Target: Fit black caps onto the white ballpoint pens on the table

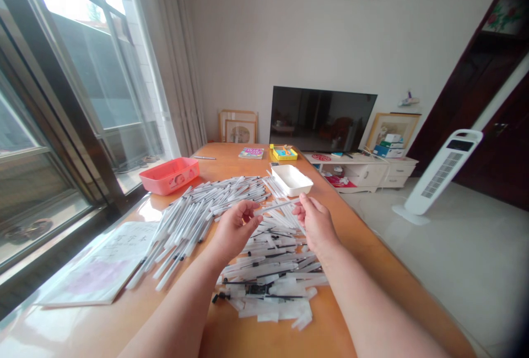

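A thin, whitish pen (278,206) lies level between my two hands above the table. My left hand (239,224) is closed, thumb and fingers pinching its left end. At the other end, my right hand (316,223) grips it between thumb and fingertips. Beyond and left of my left hand spreads a big heap of white pens (194,209) with black ends. Below my hands is a second pile of loose translucent tubes, black thin parts and small clear pieces (268,270). Just past my right hand stands a white plastic tray (292,180).
A red plastic basket (170,175) stands at the left table edge, near a paper booklet (101,264). Farther back are a magazine (250,153) and a yellow box (284,152). A television (322,118) and a tower fan (442,173) stand beyond the table (363,270).
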Action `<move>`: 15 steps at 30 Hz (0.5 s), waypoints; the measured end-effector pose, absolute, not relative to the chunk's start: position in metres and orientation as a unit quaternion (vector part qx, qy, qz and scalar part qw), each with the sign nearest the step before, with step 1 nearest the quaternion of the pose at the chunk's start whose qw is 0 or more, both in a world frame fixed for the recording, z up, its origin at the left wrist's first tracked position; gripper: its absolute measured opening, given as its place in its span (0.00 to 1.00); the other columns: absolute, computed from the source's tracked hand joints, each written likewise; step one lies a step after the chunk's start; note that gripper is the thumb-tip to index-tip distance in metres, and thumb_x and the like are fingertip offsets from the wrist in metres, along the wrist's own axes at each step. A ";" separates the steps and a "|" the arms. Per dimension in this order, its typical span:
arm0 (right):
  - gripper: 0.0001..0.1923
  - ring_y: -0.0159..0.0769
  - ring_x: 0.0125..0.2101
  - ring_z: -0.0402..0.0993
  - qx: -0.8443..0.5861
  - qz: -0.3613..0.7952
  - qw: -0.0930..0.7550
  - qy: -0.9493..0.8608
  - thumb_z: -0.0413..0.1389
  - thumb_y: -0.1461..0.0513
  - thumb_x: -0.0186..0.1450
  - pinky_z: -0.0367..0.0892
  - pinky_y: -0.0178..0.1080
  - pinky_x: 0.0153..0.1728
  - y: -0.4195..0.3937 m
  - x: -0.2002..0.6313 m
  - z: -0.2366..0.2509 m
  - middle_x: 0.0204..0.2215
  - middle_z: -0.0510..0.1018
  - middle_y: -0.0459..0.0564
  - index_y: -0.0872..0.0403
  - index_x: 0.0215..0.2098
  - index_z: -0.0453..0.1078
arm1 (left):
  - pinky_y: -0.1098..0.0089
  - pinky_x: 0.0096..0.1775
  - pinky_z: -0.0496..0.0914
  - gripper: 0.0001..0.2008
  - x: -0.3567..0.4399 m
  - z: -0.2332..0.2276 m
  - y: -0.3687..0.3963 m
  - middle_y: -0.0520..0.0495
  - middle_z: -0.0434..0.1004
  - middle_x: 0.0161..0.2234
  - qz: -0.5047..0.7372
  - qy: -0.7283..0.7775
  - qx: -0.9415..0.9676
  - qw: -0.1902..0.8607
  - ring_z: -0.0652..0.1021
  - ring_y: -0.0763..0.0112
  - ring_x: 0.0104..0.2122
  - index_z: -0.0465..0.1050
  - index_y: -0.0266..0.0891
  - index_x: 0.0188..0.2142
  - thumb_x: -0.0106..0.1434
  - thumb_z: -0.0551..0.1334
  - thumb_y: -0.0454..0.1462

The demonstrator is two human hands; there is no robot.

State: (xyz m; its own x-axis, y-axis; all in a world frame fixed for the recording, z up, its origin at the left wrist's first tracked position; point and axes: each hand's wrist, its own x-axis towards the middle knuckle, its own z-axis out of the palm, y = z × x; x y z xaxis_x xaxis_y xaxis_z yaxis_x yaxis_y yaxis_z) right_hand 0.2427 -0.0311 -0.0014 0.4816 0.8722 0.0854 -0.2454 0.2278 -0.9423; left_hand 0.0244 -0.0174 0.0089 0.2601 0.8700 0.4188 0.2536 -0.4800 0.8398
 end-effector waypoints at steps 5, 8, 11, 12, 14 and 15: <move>0.24 0.26 0.19 0.59 -0.426 0.453 0.712 -0.326 0.66 0.44 0.59 0.53 0.30 0.18 -0.040 0.231 0.008 0.22 0.75 0.48 0.57 0.33 0.75 | 0.69 0.38 0.67 0.09 0.026 0.000 -0.014 0.48 0.76 0.34 0.461 0.376 0.769 0.235 0.74 0.68 0.34 0.75 0.41 0.41 0.66 0.63 0.43; 0.23 0.26 0.21 0.62 -0.387 0.522 0.673 -0.354 0.67 0.46 0.60 0.55 0.30 0.20 -0.048 0.219 0.011 0.24 0.77 0.49 0.58 0.37 0.76 | 0.69 0.39 0.66 0.08 0.031 0.005 -0.021 0.47 0.77 0.35 0.440 0.364 0.792 0.216 0.75 0.66 0.35 0.75 0.41 0.41 0.68 0.61 0.42; 0.22 0.26 0.21 0.62 -0.379 0.541 0.654 -0.370 0.66 0.47 0.61 0.55 0.31 0.20 -0.052 0.211 0.011 0.24 0.78 0.50 0.58 0.36 0.75 | 0.68 0.40 0.65 0.09 0.035 0.011 -0.028 0.48 0.76 0.34 0.414 0.358 0.816 0.188 0.74 0.66 0.35 0.74 0.42 0.40 0.71 0.57 0.42; 0.21 0.26 0.21 0.62 -0.379 0.540 0.653 -0.372 0.66 0.47 0.61 0.55 0.31 0.20 -0.052 0.210 0.010 0.24 0.78 0.50 0.58 0.36 0.75 | 0.68 0.39 0.64 0.10 0.036 0.012 -0.030 0.48 0.76 0.33 0.410 0.359 0.818 0.183 0.74 0.66 0.35 0.73 0.42 0.38 0.71 0.56 0.42; 0.20 0.26 0.20 0.62 -0.379 0.537 0.653 -0.376 0.66 0.48 0.61 0.54 0.31 0.20 -0.052 0.210 0.009 0.23 0.78 0.50 0.57 0.35 0.75 | 0.68 0.37 0.63 0.12 0.038 0.013 -0.032 0.49 0.74 0.31 0.410 0.364 0.814 0.192 0.73 0.66 0.33 0.72 0.42 0.35 0.72 0.55 0.43; 0.20 0.26 0.20 0.62 -0.377 0.535 0.654 -0.379 0.66 0.48 0.62 0.53 0.31 0.20 -0.051 0.210 0.009 0.23 0.78 0.50 0.57 0.34 0.74 | 0.68 0.36 0.62 0.13 0.039 0.013 -0.032 0.50 0.73 0.29 0.411 0.368 0.808 0.206 0.72 0.67 0.31 0.71 0.42 0.34 0.72 0.55 0.44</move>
State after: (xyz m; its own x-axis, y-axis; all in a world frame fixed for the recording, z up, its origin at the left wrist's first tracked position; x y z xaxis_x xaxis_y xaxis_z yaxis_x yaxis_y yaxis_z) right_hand 0.2104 -0.0514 0.0090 0.1390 0.9860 0.0925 -0.4139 0.1427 -0.8991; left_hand 0.0385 -0.0321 0.0131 0.3908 0.7644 0.5128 0.4247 -0.6440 0.6363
